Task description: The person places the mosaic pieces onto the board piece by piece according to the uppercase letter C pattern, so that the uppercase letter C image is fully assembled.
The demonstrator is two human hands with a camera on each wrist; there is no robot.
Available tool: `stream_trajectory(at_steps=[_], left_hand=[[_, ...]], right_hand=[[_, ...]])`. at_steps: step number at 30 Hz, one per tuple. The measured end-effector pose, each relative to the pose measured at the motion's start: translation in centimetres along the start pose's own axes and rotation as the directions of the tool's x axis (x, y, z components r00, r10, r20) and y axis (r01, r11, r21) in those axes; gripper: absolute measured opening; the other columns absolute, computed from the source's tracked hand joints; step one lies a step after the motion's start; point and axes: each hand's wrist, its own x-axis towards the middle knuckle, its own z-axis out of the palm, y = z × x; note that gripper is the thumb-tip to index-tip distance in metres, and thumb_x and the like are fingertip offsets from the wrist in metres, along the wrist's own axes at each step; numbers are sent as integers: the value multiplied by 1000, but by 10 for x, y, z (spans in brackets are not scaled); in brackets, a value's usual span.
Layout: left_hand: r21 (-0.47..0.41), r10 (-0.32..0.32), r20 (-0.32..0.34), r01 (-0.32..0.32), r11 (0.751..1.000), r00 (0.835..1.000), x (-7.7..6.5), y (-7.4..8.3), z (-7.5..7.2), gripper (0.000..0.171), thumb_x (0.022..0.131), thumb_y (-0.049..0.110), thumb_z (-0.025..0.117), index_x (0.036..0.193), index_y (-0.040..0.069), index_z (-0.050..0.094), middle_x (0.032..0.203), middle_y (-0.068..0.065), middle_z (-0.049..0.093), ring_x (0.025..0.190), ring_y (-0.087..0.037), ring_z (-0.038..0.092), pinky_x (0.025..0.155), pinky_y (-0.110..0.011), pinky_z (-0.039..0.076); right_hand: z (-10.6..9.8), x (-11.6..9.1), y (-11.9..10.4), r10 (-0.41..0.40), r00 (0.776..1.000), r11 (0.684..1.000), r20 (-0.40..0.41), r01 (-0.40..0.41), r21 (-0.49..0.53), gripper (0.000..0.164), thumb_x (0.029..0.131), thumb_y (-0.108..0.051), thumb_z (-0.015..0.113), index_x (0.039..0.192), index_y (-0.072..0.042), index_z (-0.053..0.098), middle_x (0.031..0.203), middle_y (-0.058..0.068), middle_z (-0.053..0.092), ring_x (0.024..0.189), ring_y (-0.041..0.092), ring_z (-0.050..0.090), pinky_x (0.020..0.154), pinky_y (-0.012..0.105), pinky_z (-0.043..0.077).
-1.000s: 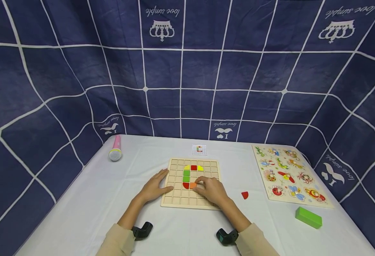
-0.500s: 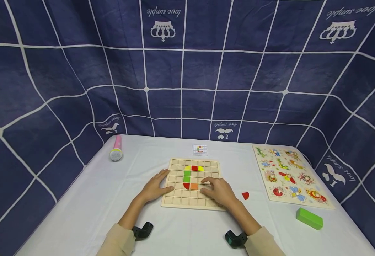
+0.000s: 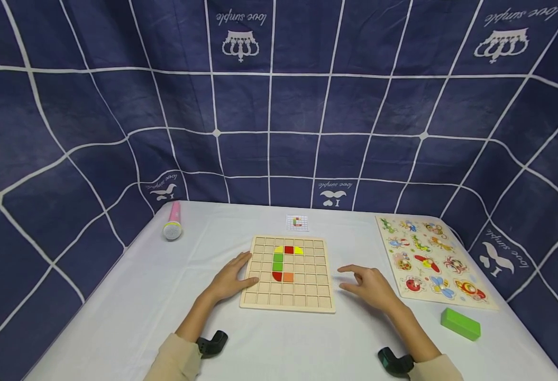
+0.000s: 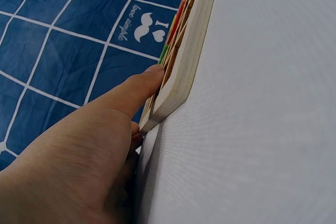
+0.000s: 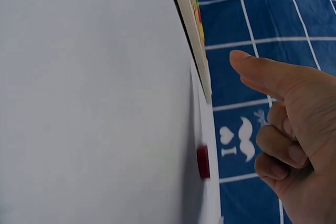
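Note:
A wooden grid board [image 3: 302,300] lies mid-table, holding yellow, red, green and orange pieces; the orange square piece [image 3: 288,277] sits beside a red quarter-round one [image 3: 277,276]. At the board's left edge my left hand [image 3: 228,280] rests with fingers extended, its thumb [image 4: 142,87] on the top face. My right hand [image 3: 369,286] is in the air right of the board, holding nothing. Its thumb and index finger are apart, and the other fingers bend inward in the right wrist view. A loose red piece [image 5: 203,162] lies on the table there; in the head view my right hand hides it.
Behind the board lies a small pattern card [image 3: 297,223]. A pink toy microphone [image 3: 173,222] is at the back left. To the right are an insect puzzle board [image 3: 431,259] and a green block [image 3: 460,324]. A blue checked curtain [image 3: 298,106] surrounds the table.
My right hand has let go of the orange piece, which now lies flat in its cell, and has moved right, off the board. The left hand has stayed in place.

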Motion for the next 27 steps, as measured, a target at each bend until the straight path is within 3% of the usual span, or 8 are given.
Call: stream_trajectory(at_steps=[12, 27], left_hand=[[-8, 3, 5, -3, 1000, 1000, 0, 1, -1, 81, 80, 44, 68, 143, 6, 34, 148, -11, 29, 137, -30, 19, 107, -53, 20], [-9, 10, 4, -10, 1000, 1000, 1, -1, 0, 82, 80, 45, 68, 143, 6, 34, 148, -11, 30, 137, -30, 19, 107, -53, 20]], right_hand=[[-22, -30, 42, 59, 997, 998, 51, -57, -29, 31, 73, -26, 79, 102, -21, 70, 52, -10, 34, 46, 3, 26, 42, 20, 26], [-24, -33, 44, 132, 991, 977, 19, -127, -169, 33, 70, -35, 80, 97, -20, 70, 51, -8, 37, 47, 6, 27, 43, 21, 23]])
